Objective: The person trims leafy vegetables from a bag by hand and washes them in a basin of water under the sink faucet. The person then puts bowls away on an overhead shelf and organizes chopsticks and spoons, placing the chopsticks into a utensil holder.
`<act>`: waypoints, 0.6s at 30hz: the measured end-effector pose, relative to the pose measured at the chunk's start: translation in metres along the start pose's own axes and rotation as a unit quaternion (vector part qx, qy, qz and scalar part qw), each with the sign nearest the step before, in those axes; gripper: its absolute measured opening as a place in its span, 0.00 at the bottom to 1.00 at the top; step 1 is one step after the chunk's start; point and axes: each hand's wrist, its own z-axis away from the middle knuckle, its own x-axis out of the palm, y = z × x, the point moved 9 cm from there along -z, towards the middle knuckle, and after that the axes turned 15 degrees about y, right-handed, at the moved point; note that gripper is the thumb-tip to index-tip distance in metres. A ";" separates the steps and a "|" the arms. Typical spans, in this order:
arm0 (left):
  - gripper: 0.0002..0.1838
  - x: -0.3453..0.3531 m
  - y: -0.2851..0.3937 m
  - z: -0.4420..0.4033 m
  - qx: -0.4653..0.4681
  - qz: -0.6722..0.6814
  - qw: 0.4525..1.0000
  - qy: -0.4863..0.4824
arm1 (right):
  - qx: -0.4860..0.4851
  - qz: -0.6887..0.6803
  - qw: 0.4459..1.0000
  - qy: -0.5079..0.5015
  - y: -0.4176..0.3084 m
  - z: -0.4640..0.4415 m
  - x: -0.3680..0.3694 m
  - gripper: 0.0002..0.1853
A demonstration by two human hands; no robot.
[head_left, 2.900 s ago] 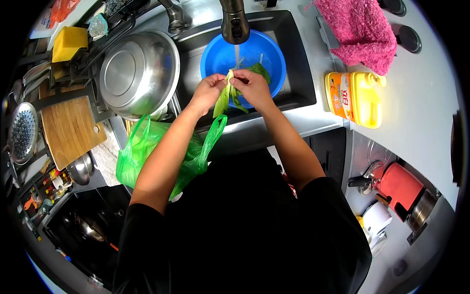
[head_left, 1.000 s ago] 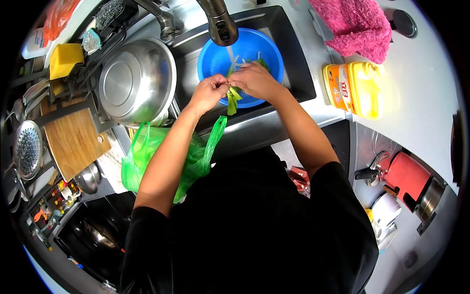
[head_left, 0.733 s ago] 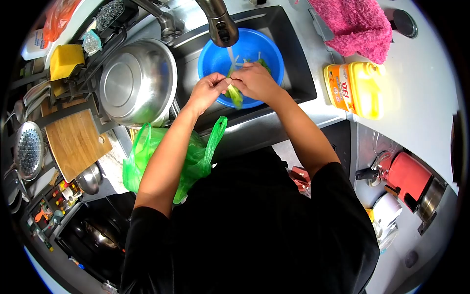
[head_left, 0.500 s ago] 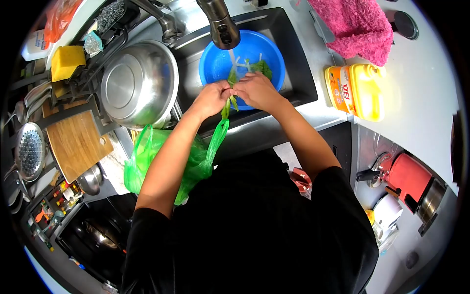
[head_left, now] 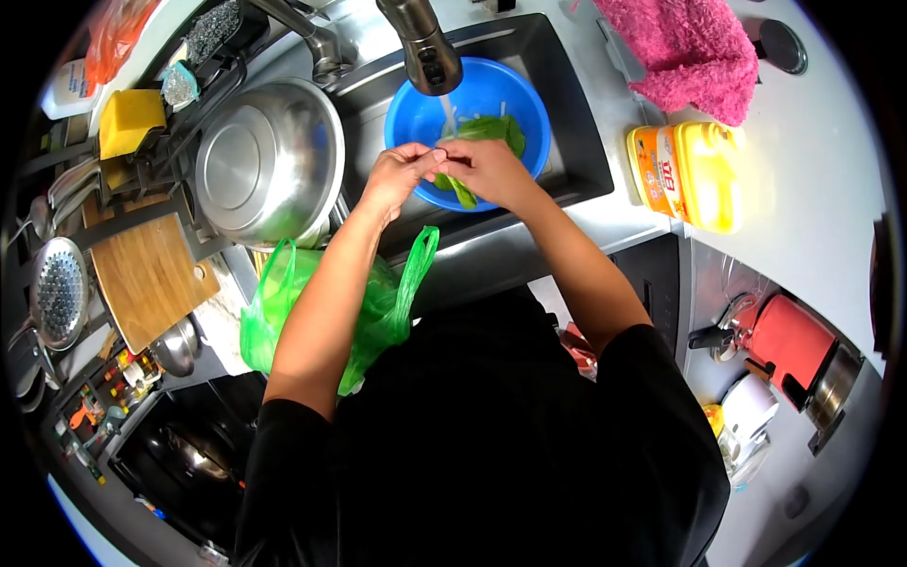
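Both hands meet over the near left part of a blue basin (head_left: 540,142) in the dark sink (head_left: 578,142). My right hand (head_left: 488,172) pinches a leafy green (head_left: 461,193), whose leaf hangs below the fingers. My left hand (head_left: 395,180) is closed, thumb and finger pinched together against the right fingertips at the green's end; the exact grip is partly hidden. More green leaves (head_left: 496,128) lie in the basin. Water runs into it from the faucet (head_left: 432,64).
A green plastic bag (head_left: 364,317) stands by the sink's front edge, under my left forearm. A large upturned metal bowl (head_left: 255,161) is on the left. A yellow jug (head_left: 704,175) and pink towel (head_left: 685,57) are on the right counter.
The yellowish-green strip hanging toward the bag is gone from between my hands. A broader leaf now hangs under my right hand, and more leaf shows in the basin.
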 end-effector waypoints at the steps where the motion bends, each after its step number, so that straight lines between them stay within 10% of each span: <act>1: 0.09 0.001 -0.001 0.000 0.004 -0.016 1.000 -0.010 | 0.010 0.024 0.999 -0.031 0.000 0.002 0.006 0.13; 8: 0.11 0.003 -0.014 0.015 -0.009 -0.166 0.983 -0.077 | -0.065 0.101 0.983 -0.139 -0.007 0.026 0.009 0.10; 16: 0.09 0.012 -0.017 0.011 -0.004 -0.103 0.991 -0.083 | -0.200 0.125 0.972 -0.003 -0.026 0.026 0.002 0.10; 18: 0.09 0.017 -0.011 0.007 0.009 -0.072 0.995 -0.069 | 0.005 0.076 0.997 0.006 0.006 0.017 -0.002 0.11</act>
